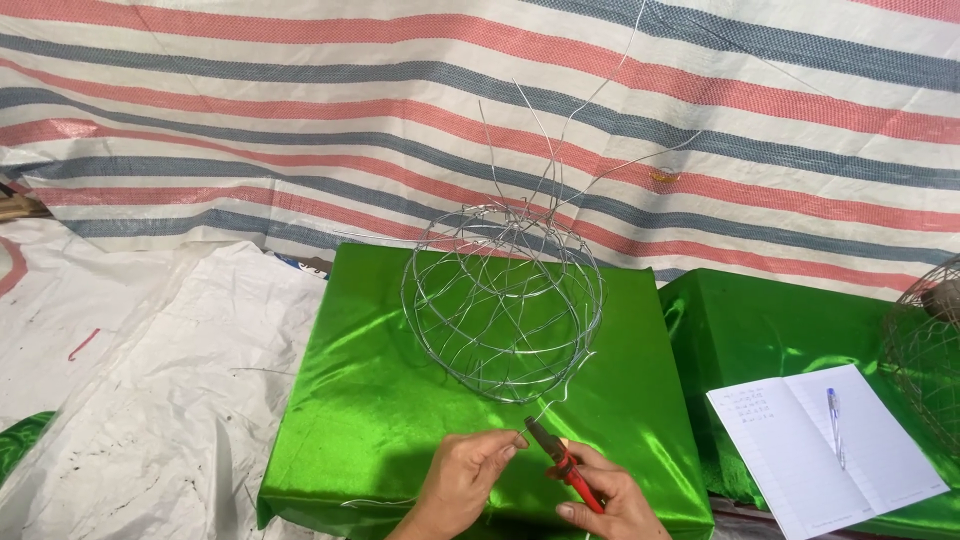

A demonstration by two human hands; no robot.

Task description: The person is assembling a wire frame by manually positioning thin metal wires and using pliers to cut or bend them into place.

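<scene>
Both hands low: right hand [608, 492] gripping red-handled pliers [560, 460], left hand [462, 480] pinching wire [540, 412] below wire basket [502, 300].

The wire ball [503, 300] is thin bare metal, grey and a bit shiny. The pliers [562, 460] have dark metal tips and smooth red plastic handles. They sit in the right hand [610, 495], close to the left hand [462, 482]. The green cloth [370, 400] on the table is very glossy and smooth, like satin. The striped sheet [300, 120] behind is woven plastic, matt and crinkly. The white sheet [150, 400] looks rough and dirty. The notebook [825, 450] is plain matt paper, with a smooth plastic pen [835, 415] on it.
</scene>
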